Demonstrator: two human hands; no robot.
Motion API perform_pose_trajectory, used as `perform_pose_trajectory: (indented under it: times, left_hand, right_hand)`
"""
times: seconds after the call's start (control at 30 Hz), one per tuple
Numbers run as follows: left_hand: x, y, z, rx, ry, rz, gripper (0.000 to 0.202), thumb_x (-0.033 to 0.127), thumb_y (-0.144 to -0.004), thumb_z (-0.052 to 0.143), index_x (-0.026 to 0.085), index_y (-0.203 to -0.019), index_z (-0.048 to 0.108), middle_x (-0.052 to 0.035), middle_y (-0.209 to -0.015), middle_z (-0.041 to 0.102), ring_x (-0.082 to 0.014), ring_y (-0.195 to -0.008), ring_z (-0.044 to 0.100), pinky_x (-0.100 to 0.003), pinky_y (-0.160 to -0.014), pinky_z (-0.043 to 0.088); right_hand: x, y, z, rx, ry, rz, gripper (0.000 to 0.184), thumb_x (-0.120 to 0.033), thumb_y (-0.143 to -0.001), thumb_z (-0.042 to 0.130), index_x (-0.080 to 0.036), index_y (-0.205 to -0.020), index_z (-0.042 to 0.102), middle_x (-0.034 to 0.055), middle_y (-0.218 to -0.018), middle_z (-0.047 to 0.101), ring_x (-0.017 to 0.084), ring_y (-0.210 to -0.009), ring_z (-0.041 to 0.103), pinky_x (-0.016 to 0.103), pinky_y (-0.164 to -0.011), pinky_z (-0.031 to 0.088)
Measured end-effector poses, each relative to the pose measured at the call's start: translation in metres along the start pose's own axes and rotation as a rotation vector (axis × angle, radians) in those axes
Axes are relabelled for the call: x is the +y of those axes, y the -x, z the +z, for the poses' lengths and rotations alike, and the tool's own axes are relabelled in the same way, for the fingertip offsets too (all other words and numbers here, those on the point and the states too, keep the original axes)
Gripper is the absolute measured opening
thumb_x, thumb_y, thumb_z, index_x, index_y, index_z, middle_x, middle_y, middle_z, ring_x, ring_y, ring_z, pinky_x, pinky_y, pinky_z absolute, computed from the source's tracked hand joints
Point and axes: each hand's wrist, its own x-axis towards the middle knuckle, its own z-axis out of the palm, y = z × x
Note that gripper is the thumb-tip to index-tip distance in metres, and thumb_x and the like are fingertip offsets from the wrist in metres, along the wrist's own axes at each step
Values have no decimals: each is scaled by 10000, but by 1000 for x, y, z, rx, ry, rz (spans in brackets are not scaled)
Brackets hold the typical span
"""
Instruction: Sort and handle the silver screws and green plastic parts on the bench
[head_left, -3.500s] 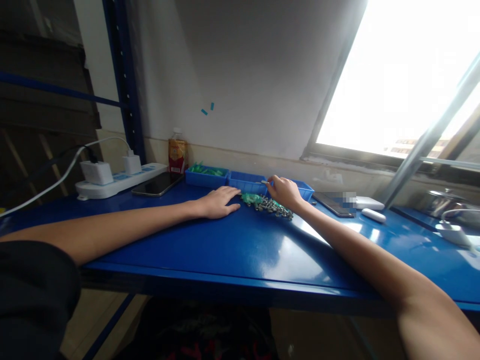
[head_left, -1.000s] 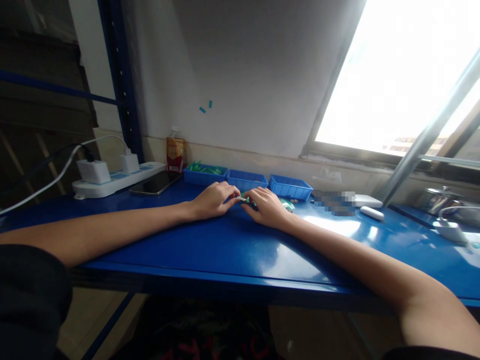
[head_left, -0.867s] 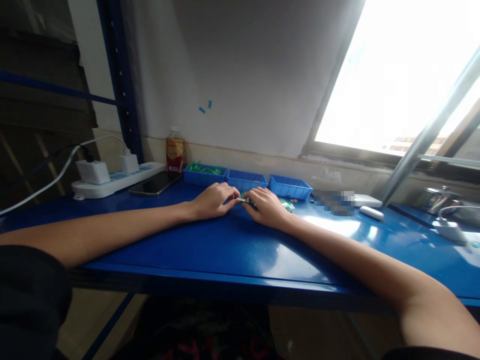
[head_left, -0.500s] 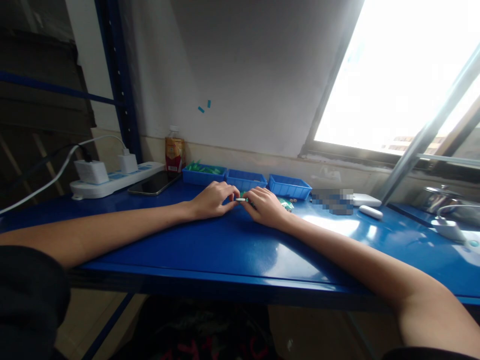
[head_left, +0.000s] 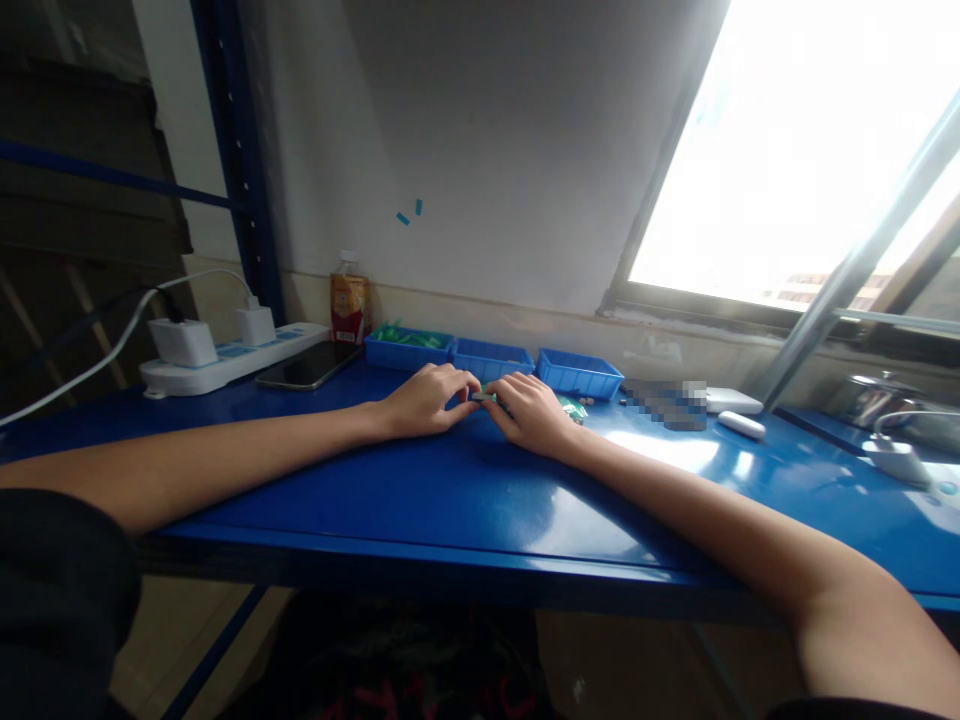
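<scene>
Tabletop [head_left: 420,500] had the left hand [head_left: 427,400] and right hand [head_left: 534,412] resting on it, both pinching one small greenish part [head_left: 484,397] between their fingertips, just in front of the middle blue tray [head_left: 491,352].

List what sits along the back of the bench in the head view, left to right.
Power strip → bottle → tray of green pieces → middle tray → right tray → white oval case → metal pot.
</scene>
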Motion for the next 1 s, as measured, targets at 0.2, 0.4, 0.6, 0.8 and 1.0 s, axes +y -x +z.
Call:
perform_pose_trajectory:
  times: [0.2, 0.4, 0.6, 0.8, 1.0]
  left_hand:
    - [1, 0, -1, 3, -1, 8, 215, 361, -892, 482, 196, -984, 584, -12, -859, 642, -171, -814, 577, -293, -762, 368]
    - [4, 0, -2, -1, -20, 1, 310, 409, -947, 391, 199, -996, 613, -30, -875, 664, -186, -846, 586, -310, -785, 370]
    - [4, -1, -3, -10, -18, -8, 303, 401, -949, 388, 201, -968, 614, -26, -848, 662, -188, -834, 588, -300, -769, 372]
    - [1, 1, -1, -2, 24, -15, 262, 396, -872, 528, 195, -1038, 541, 10, -797, 635, -148, -680, 548, -283, -733, 372]
    - [4, 1, -3, 16, 21, -6, 196, 363, -898, 480, 198, -966, 562, -4, -811, 627, -161, -754, 568, -284, -740, 373]
  right_hand:
    - [0, 0, 0, -13, -5, 2, 262, -340, -965, 397, -175, -864, 575, 55, -773, 623, 171, -756, 536, 287, -710, 359]
    - [1, 2, 0, -27, -73, 15, 192, -346, -913, 501, -184, -1006, 543, 60, -889, 646, 181, -820, 562, 292, -739, 384]
    - [1, 1, 1, -15, -37, -4, 163, -311, -932, 461, -180, -970, 551, 58, -850, 633, 178, -797, 551, 289, -731, 377]
    - [0, 1, 1, 0, -5, 7, 255, -347, -967, 398, -174, -904, 574, 57, -791, 620, 170, -765, 539, 285, -705, 363]
    - [1, 1, 1, -2, 3, -1, 271, -354, -964, 399, -174, -873, 580, 55, -771, 628, 172, -750, 536, 290, -704, 370]
